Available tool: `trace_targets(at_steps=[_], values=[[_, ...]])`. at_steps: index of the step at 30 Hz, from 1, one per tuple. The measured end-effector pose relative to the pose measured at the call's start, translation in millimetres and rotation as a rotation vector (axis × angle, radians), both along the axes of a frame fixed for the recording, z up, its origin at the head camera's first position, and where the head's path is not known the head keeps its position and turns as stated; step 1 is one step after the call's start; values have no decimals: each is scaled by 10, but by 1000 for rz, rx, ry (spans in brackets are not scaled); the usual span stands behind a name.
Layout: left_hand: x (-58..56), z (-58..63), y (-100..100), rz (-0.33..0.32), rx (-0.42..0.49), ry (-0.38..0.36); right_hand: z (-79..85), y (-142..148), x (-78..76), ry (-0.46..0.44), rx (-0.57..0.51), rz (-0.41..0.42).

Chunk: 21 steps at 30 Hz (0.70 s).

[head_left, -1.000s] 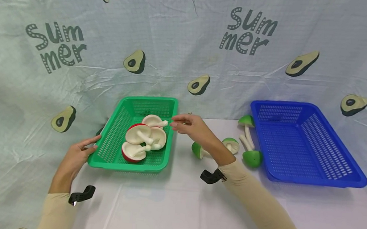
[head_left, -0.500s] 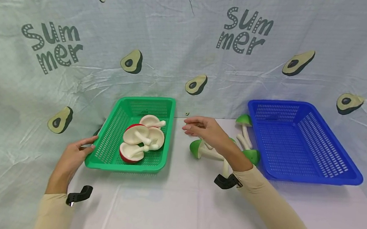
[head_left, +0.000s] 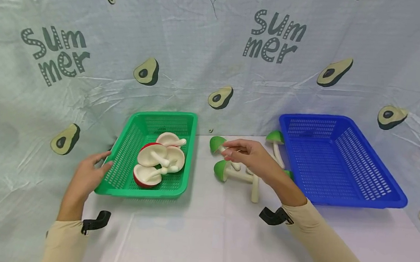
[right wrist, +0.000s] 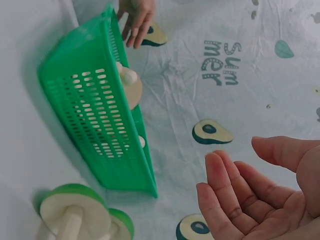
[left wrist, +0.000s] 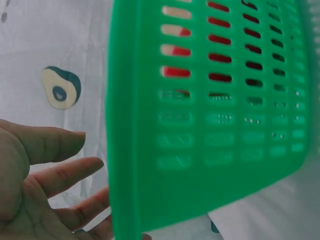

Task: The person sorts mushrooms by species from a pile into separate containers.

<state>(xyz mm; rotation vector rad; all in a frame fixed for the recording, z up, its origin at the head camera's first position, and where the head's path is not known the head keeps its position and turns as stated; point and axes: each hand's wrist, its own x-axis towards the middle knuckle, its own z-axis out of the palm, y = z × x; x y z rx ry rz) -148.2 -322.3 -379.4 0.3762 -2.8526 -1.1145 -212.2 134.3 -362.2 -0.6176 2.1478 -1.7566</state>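
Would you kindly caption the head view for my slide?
Left hand beside a green basket of mushrooms, right hand near green-capped mushrooms.

Head view above left hand [head_left: 88,173] and right hand [head_left: 250,156], facing forward and down, close wrist views past each, all sharing green basket [head_left: 137,193]

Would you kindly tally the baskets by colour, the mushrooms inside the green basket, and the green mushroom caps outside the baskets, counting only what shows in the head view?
Green basket: 1
Blue basket: 1
Mushrooms in the green basket: 4
Green caps outside: 4
Total: 10
Another stem shows, its cap hidden behind the right hand.
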Motion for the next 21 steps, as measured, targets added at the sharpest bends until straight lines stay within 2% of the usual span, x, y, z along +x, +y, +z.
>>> trace_targets(at_steps=[7,12,16,21], values=[[-14,112,160,-84,-100,81,29,206,86,-15,48,-49],[-42,161,251,-179,-132,177,16,298,122,50,72,-67],[-61,184,357,-241,-138,242,-2,388,170,111,138,-79],[-58,241,544,-281,-80,263,-2,554,226,159,210,-95]])
